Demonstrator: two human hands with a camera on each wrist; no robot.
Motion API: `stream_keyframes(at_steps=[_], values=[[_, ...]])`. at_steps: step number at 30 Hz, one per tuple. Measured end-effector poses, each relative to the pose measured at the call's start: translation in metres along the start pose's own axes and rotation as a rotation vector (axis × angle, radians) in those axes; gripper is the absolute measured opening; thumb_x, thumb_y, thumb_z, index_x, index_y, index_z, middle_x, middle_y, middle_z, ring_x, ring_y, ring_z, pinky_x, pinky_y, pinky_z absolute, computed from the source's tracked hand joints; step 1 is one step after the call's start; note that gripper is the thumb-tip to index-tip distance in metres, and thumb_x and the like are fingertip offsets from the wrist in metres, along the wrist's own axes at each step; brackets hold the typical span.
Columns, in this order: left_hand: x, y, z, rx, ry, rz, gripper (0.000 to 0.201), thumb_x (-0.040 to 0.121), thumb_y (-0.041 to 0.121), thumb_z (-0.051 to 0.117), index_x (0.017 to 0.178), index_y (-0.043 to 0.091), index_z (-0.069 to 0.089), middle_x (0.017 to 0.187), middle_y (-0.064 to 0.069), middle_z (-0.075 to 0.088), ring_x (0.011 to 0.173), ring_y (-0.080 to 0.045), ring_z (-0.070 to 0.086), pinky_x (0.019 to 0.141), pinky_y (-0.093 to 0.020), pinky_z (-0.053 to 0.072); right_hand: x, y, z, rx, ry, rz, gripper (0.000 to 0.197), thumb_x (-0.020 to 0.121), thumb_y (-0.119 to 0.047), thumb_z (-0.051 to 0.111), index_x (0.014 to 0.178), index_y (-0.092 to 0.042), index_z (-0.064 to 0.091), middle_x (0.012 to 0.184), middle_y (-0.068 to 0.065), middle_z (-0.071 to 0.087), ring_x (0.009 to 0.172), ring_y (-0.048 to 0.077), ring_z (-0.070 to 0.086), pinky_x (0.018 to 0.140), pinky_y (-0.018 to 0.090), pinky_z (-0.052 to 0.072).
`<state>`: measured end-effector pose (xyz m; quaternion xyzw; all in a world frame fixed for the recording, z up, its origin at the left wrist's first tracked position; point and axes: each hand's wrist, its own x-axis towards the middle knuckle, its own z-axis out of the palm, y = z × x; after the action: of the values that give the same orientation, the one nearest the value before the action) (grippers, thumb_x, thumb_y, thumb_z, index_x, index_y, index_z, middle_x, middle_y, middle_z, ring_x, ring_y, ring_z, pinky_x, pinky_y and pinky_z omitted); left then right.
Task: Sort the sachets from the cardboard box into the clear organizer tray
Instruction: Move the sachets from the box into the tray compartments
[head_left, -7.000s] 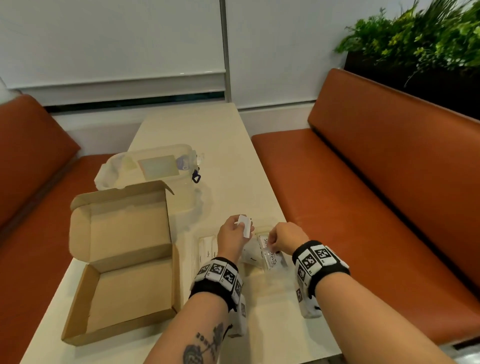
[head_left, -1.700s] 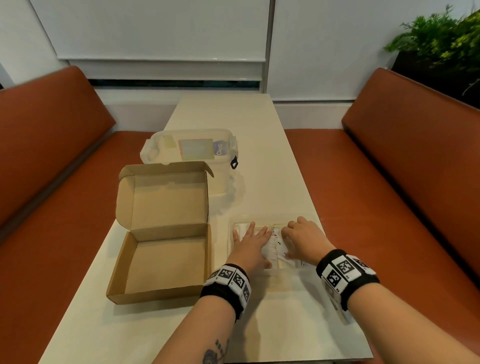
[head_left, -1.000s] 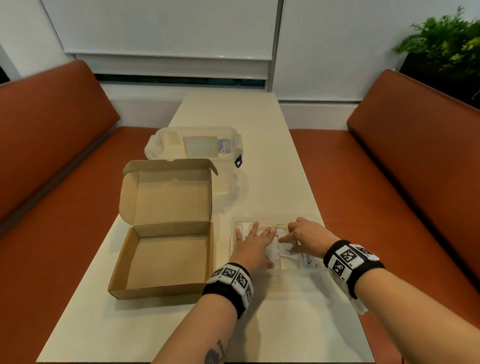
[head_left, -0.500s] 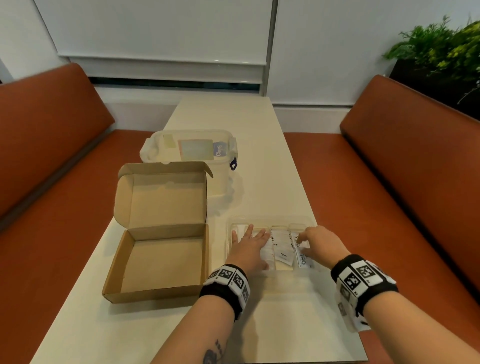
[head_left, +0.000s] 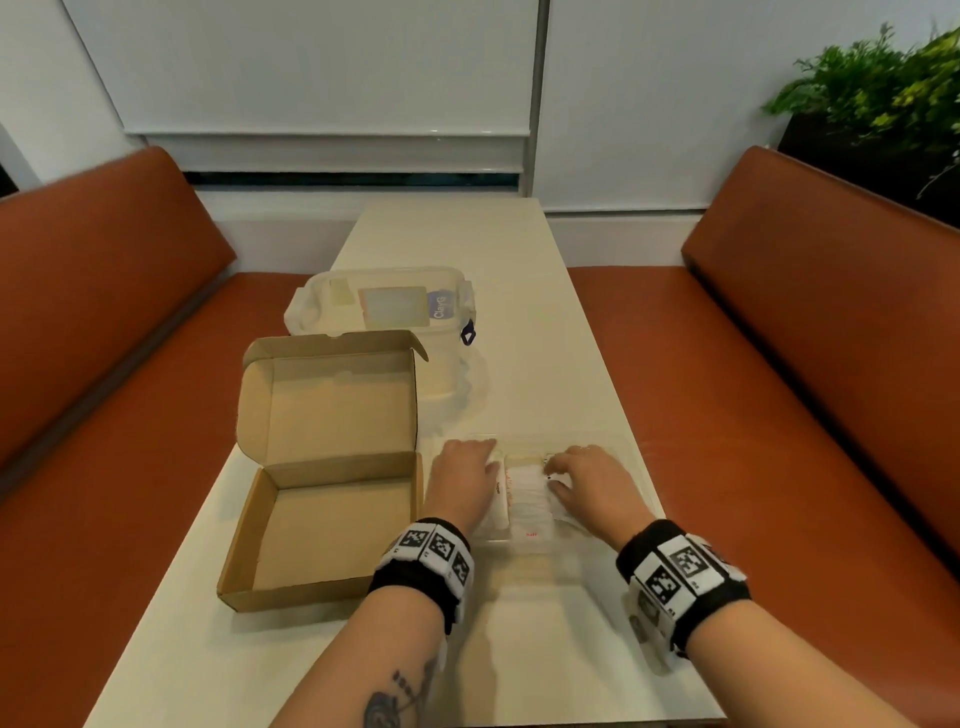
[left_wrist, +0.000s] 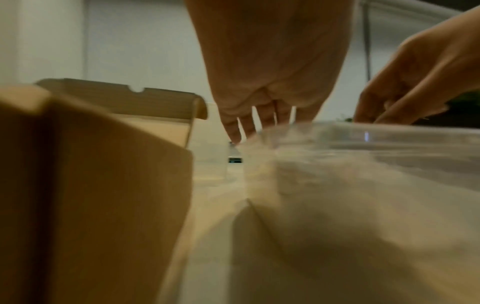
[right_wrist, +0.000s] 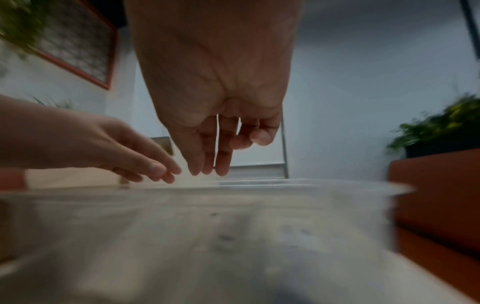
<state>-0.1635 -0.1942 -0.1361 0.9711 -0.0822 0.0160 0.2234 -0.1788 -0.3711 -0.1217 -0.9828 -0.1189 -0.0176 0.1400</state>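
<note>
The clear organizer tray (head_left: 618, 447) lies at the table's near right, its blurred wall filling the wrist views (left_wrist: 389, 148) (right_wrist: 259, 205). White sachets (head_left: 527, 501) lie in its middle compartments. My left hand (head_left: 465, 480) (left_wrist: 267, 82) rests flat on the tray's left part, fingers straight and reaching its far rim. My right hand (head_left: 587, 483) (right_wrist: 213, 92) lies over the right part, loosely bent fingers touching the sachets and gripping nothing. The cardboard box (head_left: 322, 519) stands open to the left of the tray with nothing visible inside.
A clear lidded storage container (head_left: 384, 306) stands behind the box's raised lid. Orange benches (head_left: 810, 364) flank the narrow table, whose right edge runs close beside the tray. A potted plant (head_left: 872, 93) sits behind the right bench.
My right hand has slid left from the tray's right end onto the middle sachets. My left hand has moved slightly forward and left. The head view has tilted a little.
</note>
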Motion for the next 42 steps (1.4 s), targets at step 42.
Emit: stream_keyframes(at_steps=[42], values=[[-0.004, -0.012, 0.012, 0.299, -0.071, -0.036, 0.042, 0.090, 0.014, 0.042, 0.131, 0.024, 0.048, 0.151, -0.007, 0.020, 0.126, -0.028, 0.031, 0.098, -0.036, 0.034, 0.019, -0.033, 0.030, -0.063, -0.215, -0.102, 0.058, 0.076, -0.050, 0.070, 0.127, -0.026, 0.059, 0.126, -0.006, 0.053, 0.109, 0.019, 0.037, 0.092, 0.031, 0.038]])
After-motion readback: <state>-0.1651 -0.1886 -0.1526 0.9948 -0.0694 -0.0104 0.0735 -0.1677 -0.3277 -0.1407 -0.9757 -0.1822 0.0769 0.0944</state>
